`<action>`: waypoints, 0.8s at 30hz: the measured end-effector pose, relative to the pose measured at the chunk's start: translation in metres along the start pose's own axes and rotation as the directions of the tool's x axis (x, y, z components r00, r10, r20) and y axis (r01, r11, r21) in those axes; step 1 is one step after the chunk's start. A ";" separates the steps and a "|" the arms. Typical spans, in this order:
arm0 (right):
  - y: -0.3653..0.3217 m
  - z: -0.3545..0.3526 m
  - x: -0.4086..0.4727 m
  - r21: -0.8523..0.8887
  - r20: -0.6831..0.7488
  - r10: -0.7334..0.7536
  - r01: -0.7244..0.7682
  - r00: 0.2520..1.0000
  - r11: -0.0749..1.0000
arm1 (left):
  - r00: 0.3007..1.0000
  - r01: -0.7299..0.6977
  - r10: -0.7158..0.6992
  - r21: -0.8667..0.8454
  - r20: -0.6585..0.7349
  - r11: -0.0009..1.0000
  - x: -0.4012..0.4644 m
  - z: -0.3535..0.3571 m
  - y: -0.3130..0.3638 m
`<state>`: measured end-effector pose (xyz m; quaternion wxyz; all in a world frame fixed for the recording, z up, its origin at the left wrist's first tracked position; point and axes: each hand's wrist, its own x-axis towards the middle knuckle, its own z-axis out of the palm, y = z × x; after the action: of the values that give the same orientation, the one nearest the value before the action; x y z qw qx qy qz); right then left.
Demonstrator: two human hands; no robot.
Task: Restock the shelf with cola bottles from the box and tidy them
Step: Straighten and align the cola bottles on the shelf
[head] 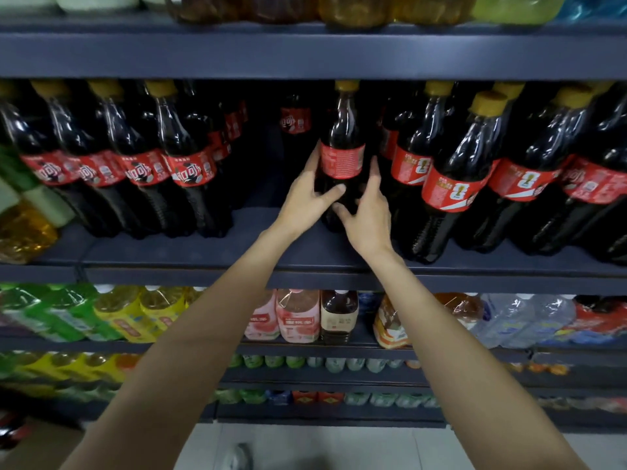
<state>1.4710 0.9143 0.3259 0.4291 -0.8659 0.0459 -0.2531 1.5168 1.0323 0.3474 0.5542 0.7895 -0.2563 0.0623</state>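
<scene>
A: Where's the btl rn?

B: Tall dark cola bottle of clear plastic w/ yellow cap and red label (342, 154) stands upright on the dark blue metal shelf (305, 252), in the gap between the left row of cola bottles (142, 164) and the right row of cola bottles (475, 178). Left hand (310, 195) curls round its left side, thumb across the front below the label; right hand (368, 212) wraps the right side lower down. Both hands grip it.

A: How to do it well?

B: I'd say keep the base flat, slide it back, then twist so the logo faces out. The label shows small print now. Mind the right-row neighbours; they're just beside it and look tilted in this wide view.

A: Feel?

B: Smooth, slick plastic, waisted body, ribbed lower part. Probably heavy when full, so a low grip helps. Box isn't clearly in view.
</scene>
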 end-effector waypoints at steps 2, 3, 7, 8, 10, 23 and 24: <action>-0.006 0.008 -0.001 -0.090 -0.004 -0.003 0.002 1.000 0.996 | 0.990 -0.040 0.046 0.046 -0.137 0.998 0.002 -0.001 0.004; -0.010 0.011 -0.002 -0.142 -0.002 -0.001 0.001 1.000 0.990 | 0.979 -0.035 0.053 0.095 -0.195 0.995 0.001 -0.002 0.008; -0.015 0.016 -0.004 -0.015 0.073 0.031 -0.030 0.997 0.999 | 0.977 -0.050 0.080 0.151 -0.200 0.987 0.005 -0.017 0.011; -0.013 0.013 -0.004 0.117 0.114 0.041 -0.055 0.993 0.992 | 0.986 -0.065 0.078 0.088 -0.146 0.994 0.005 -0.023 0.009; -0.010 0.008 -0.005 0.315 0.162 0.044 -0.094 0.986 0.944 | 0.997 -0.060 0.057 -0.050 -0.045 0.997 0.004 -0.035 0.004; -0.034 0.067 0.007 0.047 -0.051 0.015 -0.012 0.999 0.999 | 0.940 -0.091 0.201 0.365 -0.276 0.926 -0.025 -0.061 0.013; -0.039 0.073 0.010 0.045 -0.055 0.013 -0.011 0.998 0.999 | 0.926 -0.070 0.208 0.399 -0.315 0.914 -0.025 -0.065 0.012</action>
<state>1.5097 0.9885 0.3228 0.4485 -0.8484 0.0573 -0.2754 1.5020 1.0963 0.3723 0.4214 0.8373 -0.1926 0.2903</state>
